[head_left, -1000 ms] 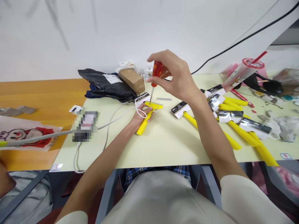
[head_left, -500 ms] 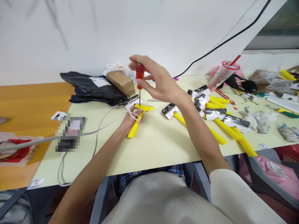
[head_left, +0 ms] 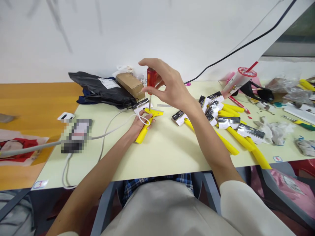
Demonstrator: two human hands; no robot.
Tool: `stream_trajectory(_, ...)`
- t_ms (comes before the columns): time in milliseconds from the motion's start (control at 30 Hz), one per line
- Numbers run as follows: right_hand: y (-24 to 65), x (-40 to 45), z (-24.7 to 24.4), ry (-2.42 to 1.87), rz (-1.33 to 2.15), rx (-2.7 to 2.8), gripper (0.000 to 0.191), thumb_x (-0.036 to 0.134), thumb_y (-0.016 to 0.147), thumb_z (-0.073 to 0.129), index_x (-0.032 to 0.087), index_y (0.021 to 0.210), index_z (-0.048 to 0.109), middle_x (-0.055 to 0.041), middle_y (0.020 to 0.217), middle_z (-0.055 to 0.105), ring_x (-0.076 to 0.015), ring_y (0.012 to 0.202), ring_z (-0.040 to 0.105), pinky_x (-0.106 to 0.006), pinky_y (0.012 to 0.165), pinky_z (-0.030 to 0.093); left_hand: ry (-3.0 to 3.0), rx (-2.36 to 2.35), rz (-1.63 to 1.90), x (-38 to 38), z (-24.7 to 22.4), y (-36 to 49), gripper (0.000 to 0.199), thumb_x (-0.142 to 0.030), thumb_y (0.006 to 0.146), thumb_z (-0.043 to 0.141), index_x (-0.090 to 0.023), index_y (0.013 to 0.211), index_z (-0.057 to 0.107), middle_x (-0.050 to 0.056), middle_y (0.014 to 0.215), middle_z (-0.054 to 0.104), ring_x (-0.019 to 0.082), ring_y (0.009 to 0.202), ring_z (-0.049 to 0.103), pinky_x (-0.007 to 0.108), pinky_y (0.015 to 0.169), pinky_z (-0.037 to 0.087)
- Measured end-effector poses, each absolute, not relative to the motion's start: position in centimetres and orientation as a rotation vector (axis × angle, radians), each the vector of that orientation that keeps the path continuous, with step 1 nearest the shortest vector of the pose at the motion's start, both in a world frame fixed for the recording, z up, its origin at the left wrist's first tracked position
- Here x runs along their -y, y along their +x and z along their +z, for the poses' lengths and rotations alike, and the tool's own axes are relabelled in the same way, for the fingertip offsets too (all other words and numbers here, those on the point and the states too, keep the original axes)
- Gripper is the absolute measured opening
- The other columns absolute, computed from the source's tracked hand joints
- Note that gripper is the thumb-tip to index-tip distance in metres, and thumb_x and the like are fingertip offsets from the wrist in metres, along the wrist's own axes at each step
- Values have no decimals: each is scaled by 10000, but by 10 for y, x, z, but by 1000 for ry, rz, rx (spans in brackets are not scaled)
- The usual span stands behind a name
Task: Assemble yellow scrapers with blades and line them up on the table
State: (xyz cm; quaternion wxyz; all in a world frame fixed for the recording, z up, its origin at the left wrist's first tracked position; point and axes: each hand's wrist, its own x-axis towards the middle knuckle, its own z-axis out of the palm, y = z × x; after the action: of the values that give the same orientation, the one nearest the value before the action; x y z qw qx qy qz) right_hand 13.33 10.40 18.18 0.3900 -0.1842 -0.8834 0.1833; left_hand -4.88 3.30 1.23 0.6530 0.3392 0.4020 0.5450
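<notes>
My left hand (head_left: 139, 126) is wrapped round a yellow scraper (head_left: 142, 133), near the middle of the table. A white cable loops over the scraper's handle. Above it, my right hand (head_left: 169, 83) has its fingers around the red handle of a screwdriver (head_left: 151, 78). The screwdriver stands upright, its thin shaft reaching down to the scraper's wide head. The index finger is raised and the thumb lies along the handle's lower end. A black and white card (head_left: 142, 105) lies just behind the scraper's head.
Several yellow scrapers with cards (head_left: 243, 139) lie to the right, beside a cup with a red straw (head_left: 235, 82). A black bag (head_left: 103, 93) and a brown box (head_left: 130, 85) are at the back left. A blurred-out device (head_left: 77, 136) with cables lies left on the table (head_left: 157, 164).
My right hand's fingers have spread somewhat and shifted around the screwdriver's handle. The view has moved slightly. My left hand keeps its hold on the scraper.
</notes>
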Motion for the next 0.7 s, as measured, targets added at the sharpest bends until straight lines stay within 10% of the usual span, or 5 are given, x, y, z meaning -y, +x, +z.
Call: stream_trajectory(700, 134, -104, 182, -531, 449, 2243, 431, 379, 1045, 708, 347, 1448, 559, -54, 1168, 703, -255, 983, 714, -427, 988, 656, 746, -916, 1280, -36, 11, -48, 600, -348, 686, 991, -234, 1031, 513, 10, 1024, 713, 120, 729, 716, 165, 404, 353)
